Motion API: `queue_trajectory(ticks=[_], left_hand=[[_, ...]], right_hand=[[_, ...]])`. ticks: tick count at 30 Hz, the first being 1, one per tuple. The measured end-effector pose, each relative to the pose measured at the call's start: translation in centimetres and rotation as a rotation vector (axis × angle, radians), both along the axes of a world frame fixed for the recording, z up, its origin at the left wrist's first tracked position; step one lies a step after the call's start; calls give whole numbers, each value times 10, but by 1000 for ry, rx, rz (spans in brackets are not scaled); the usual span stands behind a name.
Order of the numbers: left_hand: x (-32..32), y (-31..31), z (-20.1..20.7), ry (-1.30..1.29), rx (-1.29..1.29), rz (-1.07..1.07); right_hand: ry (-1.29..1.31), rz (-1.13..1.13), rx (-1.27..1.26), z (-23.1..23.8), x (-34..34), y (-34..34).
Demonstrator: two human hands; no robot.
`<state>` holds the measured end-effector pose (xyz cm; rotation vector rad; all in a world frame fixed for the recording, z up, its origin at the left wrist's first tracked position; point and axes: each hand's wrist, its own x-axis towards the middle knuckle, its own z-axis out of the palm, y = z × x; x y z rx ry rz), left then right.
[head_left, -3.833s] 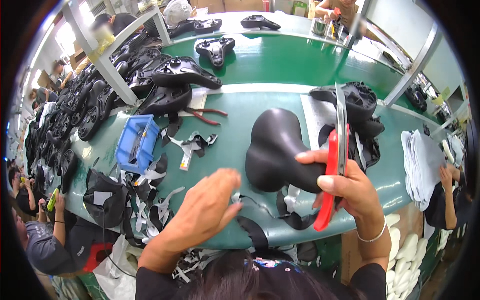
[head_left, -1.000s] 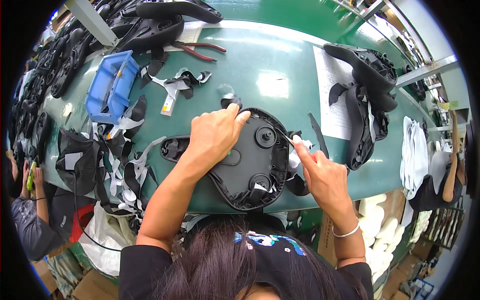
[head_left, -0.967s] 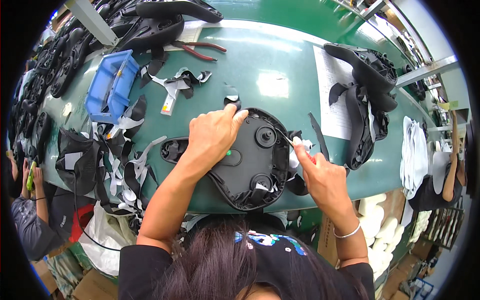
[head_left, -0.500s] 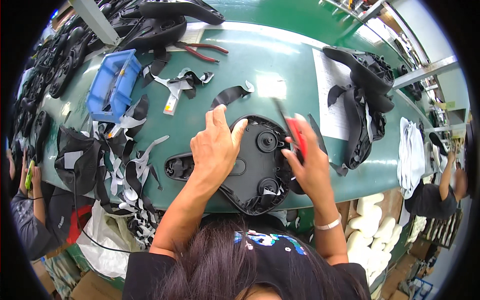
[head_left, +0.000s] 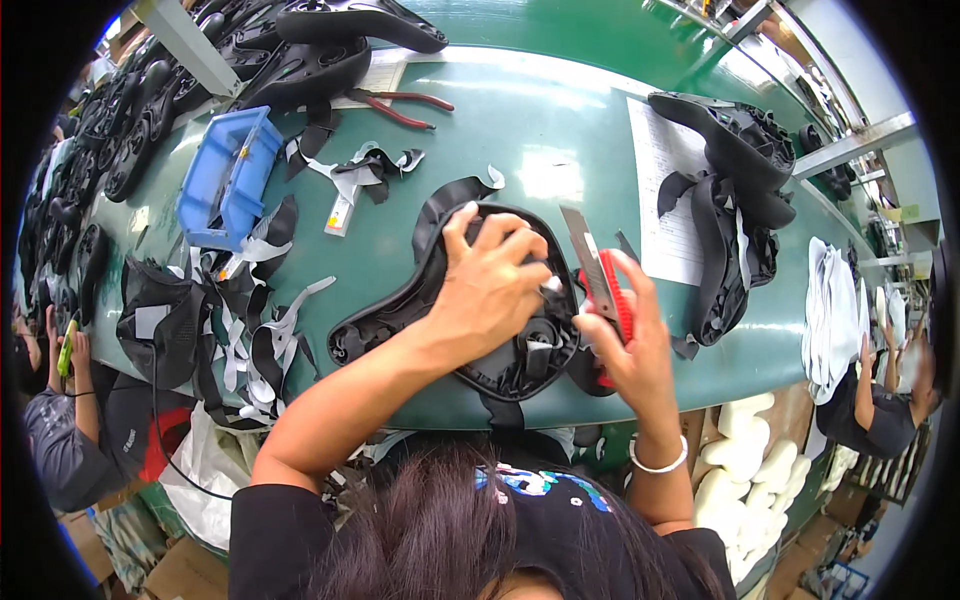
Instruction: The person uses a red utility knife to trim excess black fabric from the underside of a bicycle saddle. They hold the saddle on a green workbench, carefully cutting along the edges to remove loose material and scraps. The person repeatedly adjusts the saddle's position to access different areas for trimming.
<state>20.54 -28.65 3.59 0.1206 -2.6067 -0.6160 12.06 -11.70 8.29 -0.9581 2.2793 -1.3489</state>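
A black bicycle saddle [head_left: 400, 312] lies underside up in front of me, its wide end to the right and its narrow nose to the left. My left hand [head_left: 495, 280] lies over its far half with fingers bent, gripping it. A small white bit [head_left: 550, 286] shows beside those fingertips; whether they pinch it I cannot tell. In my right hand [head_left: 637, 350], just right of the saddle, is a red utility knife [head_left: 612, 298] with its blade out, pointing up and away. A curved black strip [head_left: 440, 205] with a white end lies against the saddle's far edge.
Black and white offcuts [head_left: 262, 350] pile up at the left by a blue bin [head_left: 225, 180]. Red-handled pliers [head_left: 405, 108] lie farther back. More black saddles [head_left: 725, 190] rest on paper at the right. Other people work at both sides.
My left hand has moved right over the saddle and its fingers have bent. The saddle has shifted slightly away from me. The knife's blade, blurred before, now shows sharply.
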Motion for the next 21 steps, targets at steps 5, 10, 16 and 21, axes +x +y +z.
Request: queue_trajectory(ticks=[5,10,16,21], left_hand=[[-6,-3,6,23,91,52],[-4,-11,11,359,36,415],[20,-30,21,204,1278,429],[53,-9,32,257,1134,195]], right_hand=[[544,228,227,-18,-20,29],[607,269,519,8,4,42],[795,261,669,25,-19,21],[851,585,550,37,-57,-7]])
